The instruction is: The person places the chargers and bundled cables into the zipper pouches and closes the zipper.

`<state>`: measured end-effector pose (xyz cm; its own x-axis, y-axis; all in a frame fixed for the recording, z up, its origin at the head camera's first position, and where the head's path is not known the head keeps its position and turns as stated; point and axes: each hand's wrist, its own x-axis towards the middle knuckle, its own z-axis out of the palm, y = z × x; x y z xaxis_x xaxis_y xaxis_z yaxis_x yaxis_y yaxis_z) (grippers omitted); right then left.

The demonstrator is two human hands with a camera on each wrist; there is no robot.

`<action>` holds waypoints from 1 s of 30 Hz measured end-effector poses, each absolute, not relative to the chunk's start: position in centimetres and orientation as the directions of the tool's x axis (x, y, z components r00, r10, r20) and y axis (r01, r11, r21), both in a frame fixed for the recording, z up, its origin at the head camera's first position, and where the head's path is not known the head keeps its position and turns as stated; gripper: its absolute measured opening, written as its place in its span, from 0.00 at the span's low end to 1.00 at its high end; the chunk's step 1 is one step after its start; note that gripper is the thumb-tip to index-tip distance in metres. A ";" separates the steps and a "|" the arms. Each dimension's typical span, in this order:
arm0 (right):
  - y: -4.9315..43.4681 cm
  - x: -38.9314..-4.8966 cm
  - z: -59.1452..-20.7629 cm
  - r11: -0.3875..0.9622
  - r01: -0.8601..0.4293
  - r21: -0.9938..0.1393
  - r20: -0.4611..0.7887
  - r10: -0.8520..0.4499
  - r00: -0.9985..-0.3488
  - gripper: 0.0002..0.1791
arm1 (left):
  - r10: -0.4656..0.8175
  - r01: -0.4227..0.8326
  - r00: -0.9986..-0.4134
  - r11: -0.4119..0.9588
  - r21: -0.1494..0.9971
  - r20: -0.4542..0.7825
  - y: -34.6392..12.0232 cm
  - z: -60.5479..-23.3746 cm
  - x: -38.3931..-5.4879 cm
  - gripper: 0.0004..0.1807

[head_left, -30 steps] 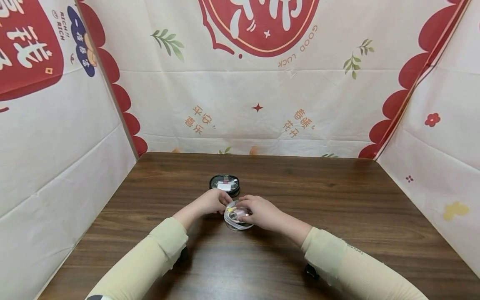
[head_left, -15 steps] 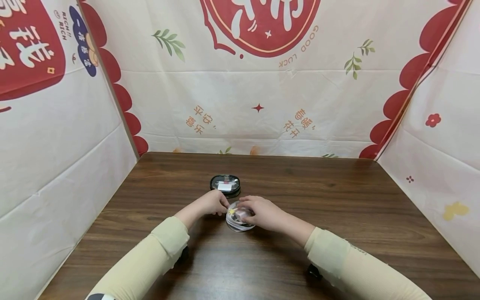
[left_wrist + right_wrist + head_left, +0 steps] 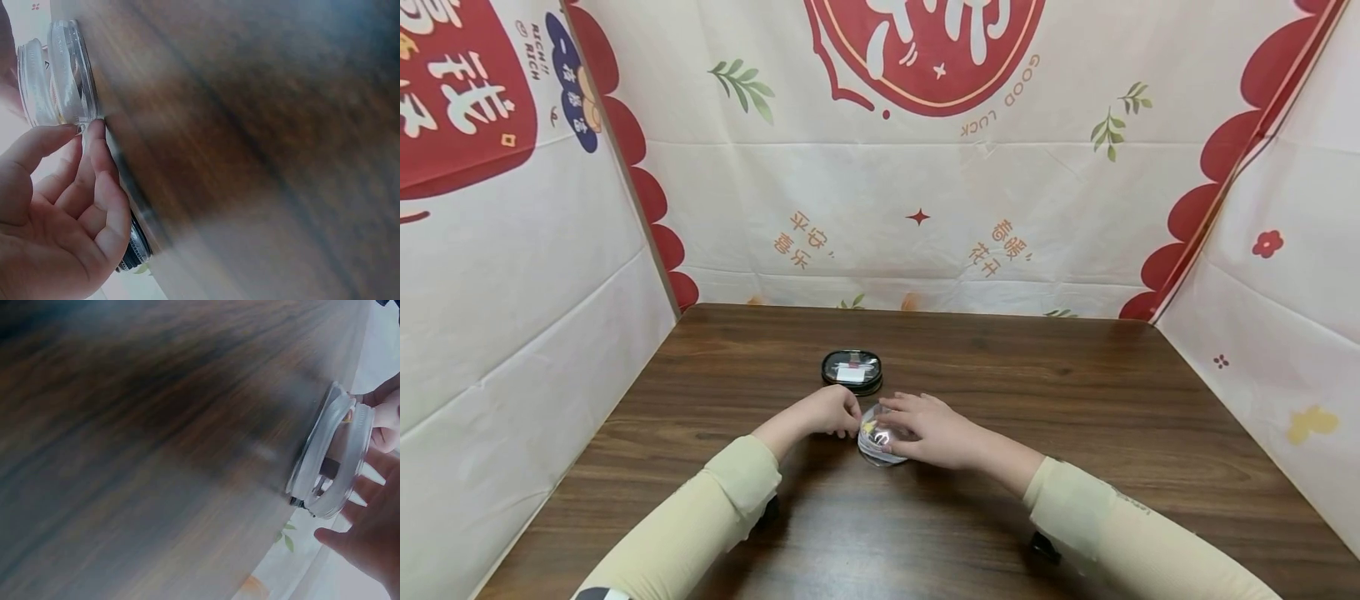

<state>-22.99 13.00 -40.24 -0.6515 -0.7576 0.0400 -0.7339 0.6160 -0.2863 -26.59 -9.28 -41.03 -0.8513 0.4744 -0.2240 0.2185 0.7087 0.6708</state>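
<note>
A small clear round pouch (image 3: 876,450) with white zipper tape lies near the table's middle, a yellow patch showing on its top. My left hand (image 3: 833,410) pinches the pouch's left edge between thumb and forefinger, the other fingers curled behind. Over the pouch's top and right side lies my right hand (image 3: 936,429), its fingers spread and relaxed. In the right wrist view, a gap shows between the white zipper tapes (image 3: 357,459), with something dark and pinkish inside. A small dark zipper slider (image 3: 297,502) sits at the end near my right thumb.
Just behind stands a black-trimmed oval clear pouch (image 3: 852,372) with a white label and small items inside. The dark wood table (image 3: 1000,358) ends at a printed cloth backdrop (image 3: 925,183), and cloth walls flank both sides.
The clear round pouch has shifted slightly right, together with both hands. My left hand has drawn slightly away from the black-trimmed pouch. My right hand stays over the top.
</note>
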 end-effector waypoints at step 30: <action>14.0 -22.7 -41.1 0.635 -0.750 -0.187 -0.140 -0.773 -0.619 0.48 | 0.560 0.247 -0.794 0.653 0.716 -0.237 -10.7 -41.9 -26.8 0.08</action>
<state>-22.72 13.99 -41.12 -0.6190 -0.7728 -0.1398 -0.7500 0.6345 -0.1867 -26.79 -10.66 -41.88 -0.7940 0.5597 -0.2373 0.2466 0.6534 0.7158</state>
